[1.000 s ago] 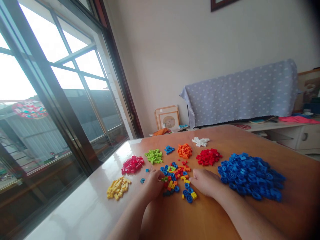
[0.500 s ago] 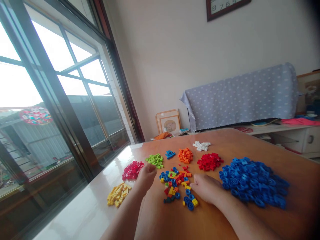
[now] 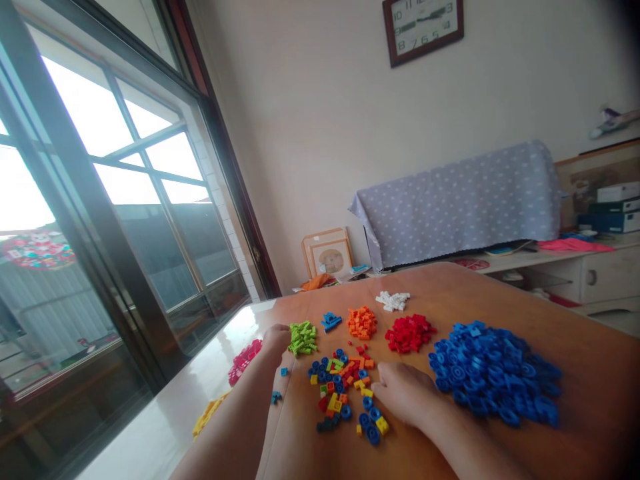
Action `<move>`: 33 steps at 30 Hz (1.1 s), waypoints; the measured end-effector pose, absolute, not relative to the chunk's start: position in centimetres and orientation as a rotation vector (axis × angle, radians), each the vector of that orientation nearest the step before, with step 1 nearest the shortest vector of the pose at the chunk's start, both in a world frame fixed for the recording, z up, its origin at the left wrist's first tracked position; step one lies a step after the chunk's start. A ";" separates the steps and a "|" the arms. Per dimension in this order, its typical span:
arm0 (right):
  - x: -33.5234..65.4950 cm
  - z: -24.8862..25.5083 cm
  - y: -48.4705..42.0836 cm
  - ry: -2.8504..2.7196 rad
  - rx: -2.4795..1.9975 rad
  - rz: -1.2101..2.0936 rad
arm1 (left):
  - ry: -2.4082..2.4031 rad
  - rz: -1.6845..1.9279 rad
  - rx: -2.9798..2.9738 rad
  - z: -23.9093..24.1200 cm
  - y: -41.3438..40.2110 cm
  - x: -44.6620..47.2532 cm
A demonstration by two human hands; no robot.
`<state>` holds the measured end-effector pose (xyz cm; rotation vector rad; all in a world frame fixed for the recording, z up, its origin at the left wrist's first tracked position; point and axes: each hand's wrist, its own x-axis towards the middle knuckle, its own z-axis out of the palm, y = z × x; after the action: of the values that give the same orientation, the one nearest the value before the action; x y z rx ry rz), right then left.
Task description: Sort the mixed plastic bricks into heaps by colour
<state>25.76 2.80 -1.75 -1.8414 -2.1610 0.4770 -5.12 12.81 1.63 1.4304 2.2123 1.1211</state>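
My left hand [image 3: 277, 340] is beside the left edge of a lime green brick pile [image 3: 303, 339], its fingers drawn together. Whether a piece is between them is hidden. Curled fingers also mark my right hand [image 3: 404, 392], which rests at the right side of a loose heap of mixed toy bricks [image 3: 345, 381]. Anything in its grasp is out of sight. That heap holds red, orange, yellow, green and round blue pieces. Beside my left forearm lie small blue bricks [image 3: 277, 397].
Sorted piles surround the mixed heap: pink bricks [image 3: 244, 361], yellow bricks [image 3: 207, 415], blue bricks [image 3: 331, 322], orange bricks [image 3: 362, 323], white bricks [image 3: 393, 301], red bricks [image 3: 410, 333] and a large blue pile [image 3: 495, 373]. All lie on a wooden table [image 3: 540, 313].
My left hand has moved from beside the pink pile to the lime green pile. Small blue bricks now show by its forearm. My right hand stays by the mixed heap. The view has shifted slightly.
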 end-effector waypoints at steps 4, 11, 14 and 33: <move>25.7 -1.8 2.9 -2.167 -1.845 0.461 | 2.206 1.116 1.327 1.7 13.0 -4.9; 25.8 -1.6 2.7 -2.182 -1.844 0.469 | 2.117 1.132 1.419 1.5 10.5 -4.3; 25.8 -1.7 2.6 -2.189 -1.857 0.465 | 2.040 1.110 1.503 1.0 9.4 -3.7; 25.9 -1.4 2.8 -2.194 -1.874 0.480 | 1.803 0.408 2.034 -1.6 3.6 -0.3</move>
<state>25.89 2.80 -1.40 -1.8736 -2.1939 0.4795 -0.33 3.58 -1.59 2.0342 1.8030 0.4076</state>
